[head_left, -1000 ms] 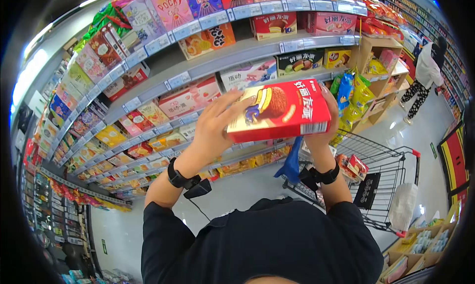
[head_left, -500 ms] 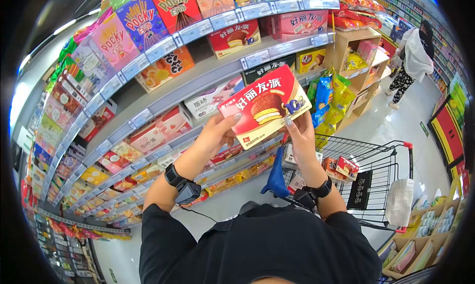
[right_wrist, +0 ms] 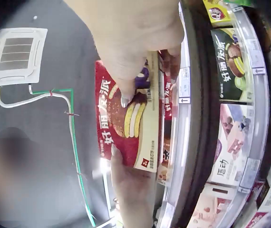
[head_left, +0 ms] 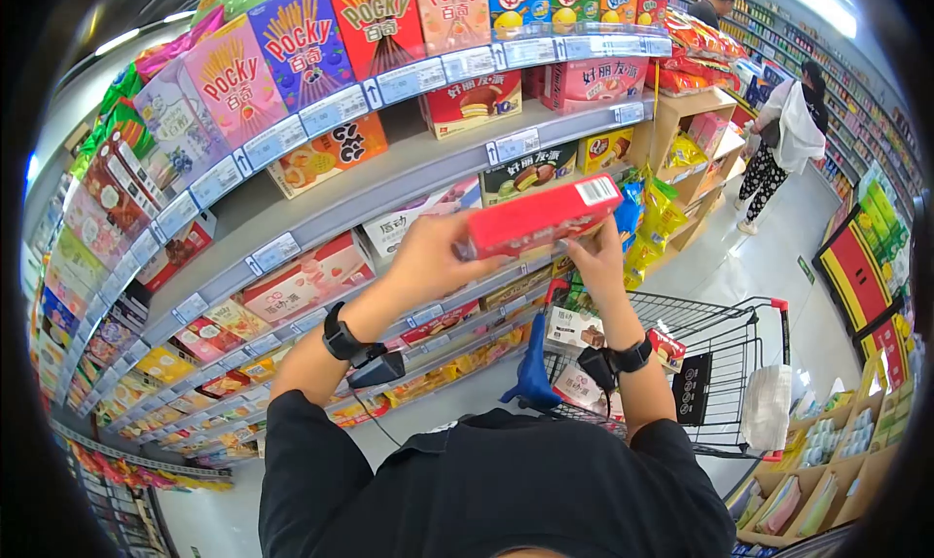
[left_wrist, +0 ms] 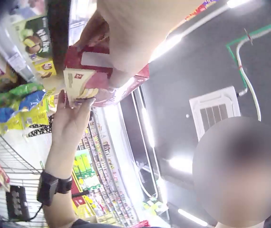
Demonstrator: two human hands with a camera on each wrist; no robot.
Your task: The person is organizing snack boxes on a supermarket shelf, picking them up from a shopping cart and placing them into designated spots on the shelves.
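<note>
— Snack shelves [head_left: 409,169] curved round from ten o'clock, and the red box [head_left: 545,217] hung at twelve!
— Left hand [head_left: 430,254], right hand [head_left: 598,261], both gripped it! Label-checking, I reckoned; the next move called for a steady turn.

The head view looks forward and down from above; each wrist view looks upward from close in, left-wrist rightward, right-wrist leftward, both sharing the red-and-cream cardboard box [right_wrist: 130,124] and far white square ceiling vent [right_wrist: 17,56].

In front of you, a tiered shelf [head_left: 409,156] carries Pocky boxes [head_left: 300,40], with an orange box [head_left: 334,155] one tier below.
</note>
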